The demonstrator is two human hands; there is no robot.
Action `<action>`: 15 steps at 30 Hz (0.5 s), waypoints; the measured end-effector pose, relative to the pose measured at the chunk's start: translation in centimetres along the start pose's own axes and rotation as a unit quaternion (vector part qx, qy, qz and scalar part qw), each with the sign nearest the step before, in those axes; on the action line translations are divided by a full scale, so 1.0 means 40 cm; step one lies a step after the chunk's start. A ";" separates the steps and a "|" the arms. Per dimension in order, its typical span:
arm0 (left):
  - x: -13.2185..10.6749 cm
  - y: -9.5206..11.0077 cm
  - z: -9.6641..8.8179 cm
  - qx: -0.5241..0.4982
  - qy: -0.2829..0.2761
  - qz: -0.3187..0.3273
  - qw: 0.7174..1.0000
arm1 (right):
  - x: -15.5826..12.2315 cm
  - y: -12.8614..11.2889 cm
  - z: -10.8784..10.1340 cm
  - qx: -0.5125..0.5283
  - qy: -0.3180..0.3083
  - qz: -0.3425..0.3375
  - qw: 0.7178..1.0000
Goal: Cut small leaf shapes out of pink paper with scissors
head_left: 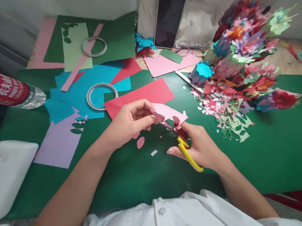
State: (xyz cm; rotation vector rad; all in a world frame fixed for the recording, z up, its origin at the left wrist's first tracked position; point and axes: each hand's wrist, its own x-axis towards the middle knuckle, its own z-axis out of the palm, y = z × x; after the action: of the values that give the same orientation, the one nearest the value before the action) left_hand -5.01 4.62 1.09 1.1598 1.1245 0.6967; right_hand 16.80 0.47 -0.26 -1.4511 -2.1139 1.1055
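My left hand (131,122) pinches a sheet of pink paper (170,112) just above the green table cover (271,153). My right hand (200,145) grips yellow-handled scissors (186,150), whose blades reach into the pink sheet's near edge. A small pink petal-shaped cut-out (140,142) and a white scrap (154,152) lie on the cover below my hands. A red sheet (144,94) lies flat just behind the pink one.
Blue, lilac (58,144), green and pink sheets spread at left with two tape rings (101,95). A bottle (8,91) lies far left, a white box (8,173) near left. Paper flowers (246,49), scraps, a blade (188,81), glasses and a tablet (169,16) stand at right and back.
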 end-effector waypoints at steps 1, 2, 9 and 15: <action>0.001 -0.001 0.001 -0.001 0.004 -0.002 1.000 | 0.000 0.001 0.003 -0.016 0.006 -0.003 1.000; 0.002 -0.002 0.002 -0.001 0.006 -0.005 1.000 | 0.001 0.002 0.004 -0.027 0.008 -0.006 1.000; -0.003 0.005 0.003 -0.006 -0.011 -0.017 1.000 | 0.008 0.004 -0.003 -0.011 0.006 -0.003 1.000; -0.004 0.007 0.003 -0.010 -0.031 -0.024 0.999 | 0.008 0.002 -0.005 -0.006 -0.002 0.008 1.000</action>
State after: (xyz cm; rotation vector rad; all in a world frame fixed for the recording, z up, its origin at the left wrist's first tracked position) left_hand -4.92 4.49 1.39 1.1269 1.0869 0.6298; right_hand 16.85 0.85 -0.26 -1.4752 -2.1189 1.1048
